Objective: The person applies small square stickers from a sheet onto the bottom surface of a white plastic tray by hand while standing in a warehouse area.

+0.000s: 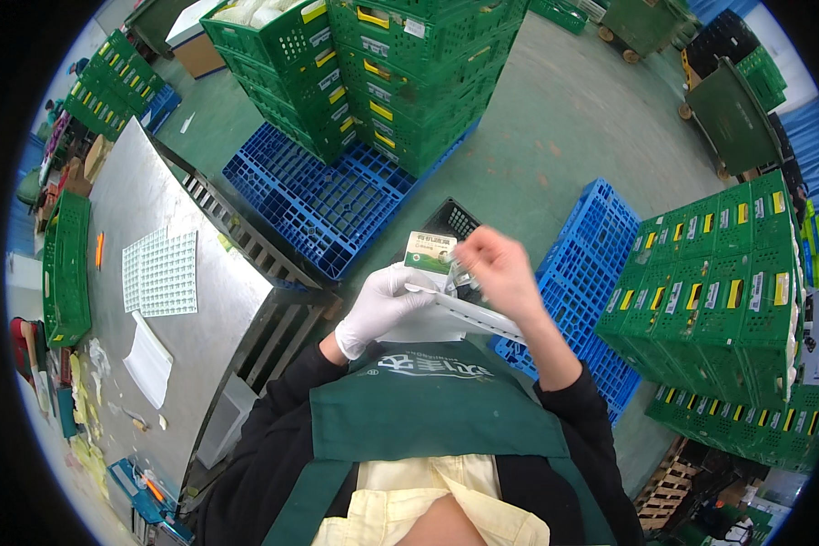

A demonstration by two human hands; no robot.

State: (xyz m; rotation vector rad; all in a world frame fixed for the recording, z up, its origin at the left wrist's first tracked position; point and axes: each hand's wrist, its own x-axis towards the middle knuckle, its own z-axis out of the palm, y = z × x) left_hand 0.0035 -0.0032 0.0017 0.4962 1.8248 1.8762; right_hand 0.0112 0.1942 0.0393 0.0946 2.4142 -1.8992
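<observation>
My left hand point(389, 300), in a white glove, is closed on the edge of a white label sheet point(474, 315), which trails to the right below my hands. Just beyond the glove is a printed green and cream card or label point(428, 252) bearing writing. My right hand point(495, 266) is bare and blurred, its fingers bent at the card's right edge beside a small clear, shiny piece point(458, 278). Whether those fingers grip that piece cannot be told. Behind the hands, a black plastic crate point(452, 217) shows in part.
On the left, a metal table point(225, 273) carries sheets of green-and-white labels point(170, 273), white backing paper point(149, 365) and an orange pen point(99, 250). Stacked green crates point(409, 82) stand on a blue pallet point(300, 191) ahead; more green crates point(710, 286) are right, near another blue pallet point(580, 259).
</observation>
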